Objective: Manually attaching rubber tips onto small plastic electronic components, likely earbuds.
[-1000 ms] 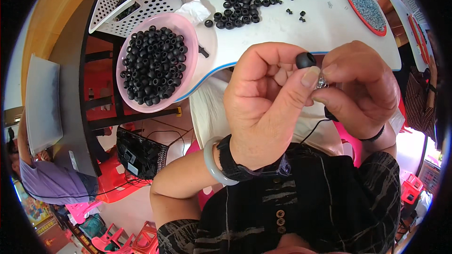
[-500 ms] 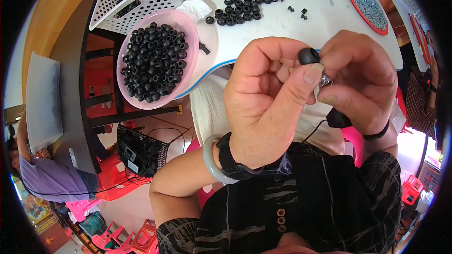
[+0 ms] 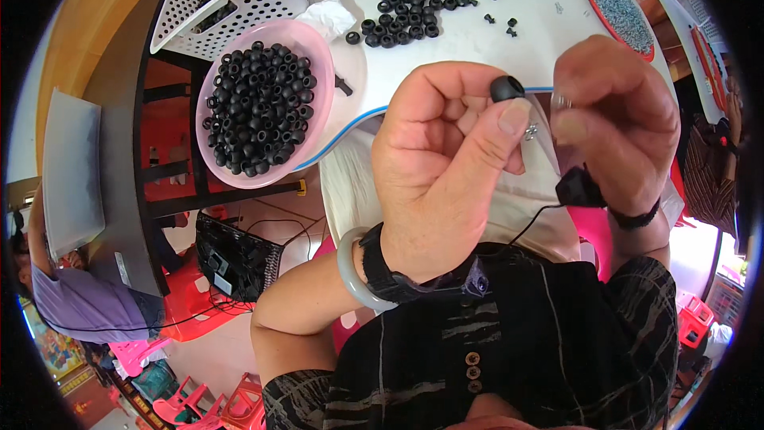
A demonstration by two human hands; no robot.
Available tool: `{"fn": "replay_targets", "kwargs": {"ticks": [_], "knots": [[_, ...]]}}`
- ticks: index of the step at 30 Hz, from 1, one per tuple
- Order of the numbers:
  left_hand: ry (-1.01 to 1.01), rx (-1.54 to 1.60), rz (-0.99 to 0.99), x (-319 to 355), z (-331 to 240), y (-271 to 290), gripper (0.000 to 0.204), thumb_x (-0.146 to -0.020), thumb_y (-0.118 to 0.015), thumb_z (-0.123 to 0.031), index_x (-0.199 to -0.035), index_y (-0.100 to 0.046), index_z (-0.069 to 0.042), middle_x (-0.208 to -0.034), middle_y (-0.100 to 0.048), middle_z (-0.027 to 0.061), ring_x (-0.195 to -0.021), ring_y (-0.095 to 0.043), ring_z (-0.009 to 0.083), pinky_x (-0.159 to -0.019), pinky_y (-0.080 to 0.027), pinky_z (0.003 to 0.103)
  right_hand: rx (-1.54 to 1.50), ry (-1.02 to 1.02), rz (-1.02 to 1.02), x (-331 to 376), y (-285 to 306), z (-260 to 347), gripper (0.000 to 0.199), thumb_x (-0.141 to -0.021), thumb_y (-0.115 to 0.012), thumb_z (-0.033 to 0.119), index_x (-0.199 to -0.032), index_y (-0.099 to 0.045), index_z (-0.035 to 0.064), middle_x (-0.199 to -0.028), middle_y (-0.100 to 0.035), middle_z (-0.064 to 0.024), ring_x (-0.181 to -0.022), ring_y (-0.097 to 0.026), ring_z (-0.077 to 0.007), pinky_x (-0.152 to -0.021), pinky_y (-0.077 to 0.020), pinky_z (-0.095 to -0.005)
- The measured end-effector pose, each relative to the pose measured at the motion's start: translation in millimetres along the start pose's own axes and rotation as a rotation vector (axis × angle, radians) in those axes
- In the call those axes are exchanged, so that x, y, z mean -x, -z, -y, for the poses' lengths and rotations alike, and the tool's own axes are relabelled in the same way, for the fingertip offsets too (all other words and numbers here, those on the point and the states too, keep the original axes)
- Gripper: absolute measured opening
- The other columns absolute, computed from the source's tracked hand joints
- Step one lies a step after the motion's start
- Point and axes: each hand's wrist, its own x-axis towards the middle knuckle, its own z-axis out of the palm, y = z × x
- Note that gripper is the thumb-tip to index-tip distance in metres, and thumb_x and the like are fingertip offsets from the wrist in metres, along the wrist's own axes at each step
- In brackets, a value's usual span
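My left hand [image 3: 442,167] is closed, pinching a small black rounded hollow part [image 3: 507,89] between thumb and index finger, its opening facing up. Beside that thumb, small shiny metal pieces [image 3: 531,132] show at the curled fingers; they look like screws, but are too small to be sure. My right hand [image 3: 617,115] is held a little apart on the right, thumb and index finger pinched around a small pale, silvery piece [image 3: 562,103] blurred by motion. Many similar black parts fill a pink bowl [image 3: 322,72] to the left.
Loose black parts [image 3: 410,12] lie on the white table [image 3: 485,44], with several smaller black pieces near them. A red-rimmed tray [image 3: 621,16] holds small metallic pieces. A white perforated basket [image 3: 259,12], crumpled tissue [image 3: 328,16] and blue table edge [image 3: 350,123] are nearby.
My right hand has drawn away to the right from the left hand, leaving a gap between them. My left hand still holds the black part and has shifted slightly left.
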Motion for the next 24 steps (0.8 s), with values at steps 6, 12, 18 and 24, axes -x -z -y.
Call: {"fn": "replay_targets", "kwargs": {"ticks": [6, 12, 18, 24], "knots": [[-0.045, -0.113, 0.051, -0.8, 1.1, -3.2, 0.017, -0.105, -0.065, -0.009, -0.119, -0.059, 0.000, -0.103, -0.067, 0.0087, -0.071, -0.059, 0.0118, -0.069, -0.057, 0.035, 0.393, -0.222, -0.106, -33.7, 72.2, -62.9, 0.010, -0.094, -0.070, 0.005, -0.104, -0.070, 0.0030, -0.084, -0.065, 0.0032, -0.071, -0.057, -0.0044, -0.063, -0.0429, -0.0186], [-0.011, -0.087, -0.001, -2.6, -0.4, -11.3, 0.022, -0.102, -0.068, -0.003, -0.121, -0.059, 0.001, -0.096, -0.065, 0.0031, -0.075, -0.062, 0.0082, -0.070, -0.051, 0.022, 0.480, -0.431, -0.121, -34.7, 169.9, -140.1, 0.010, -0.093, -0.071, 0.010, -0.100, -0.071, 0.0039, -0.080, -0.063, 0.0042, -0.065, -0.055, -0.0034, -0.055, -0.0403, -0.0197], [0.019, -0.172, -0.006, -3.0, 3.3, -12.7, 0.015, -0.106, -0.063, -0.009, -0.117, -0.058, -0.001, -0.101, -0.065, 0.0086, -0.071, -0.058, 0.0131, -0.072, -0.055, 0.037, 0.479, -0.565, -0.127, -32.9, 193.4, -150.1, 0.015, -0.093, -0.070, 0.012, -0.104, -0.072, 0.0013, -0.081, -0.065, 0.0026, -0.064, -0.057, -0.0045, -0.051, -0.0432, -0.0217], [0.018, -0.175, -0.016, -5.3, 4.6, -12.9, 0.015, -0.106, -0.063, -0.010, -0.117, -0.058, -0.001, -0.101, -0.065, 0.0086, -0.071, -0.058, 0.0131, -0.071, -0.056, 0.037, 0.430, -0.564, -0.205, -32.7, 194.0, -153.9, 0.017, -0.095, -0.068, 0.013, -0.107, -0.072, 0.0008, -0.082, -0.066, 0.0019, -0.065, -0.058, -0.0046, -0.052, -0.0431, -0.0218]]}}
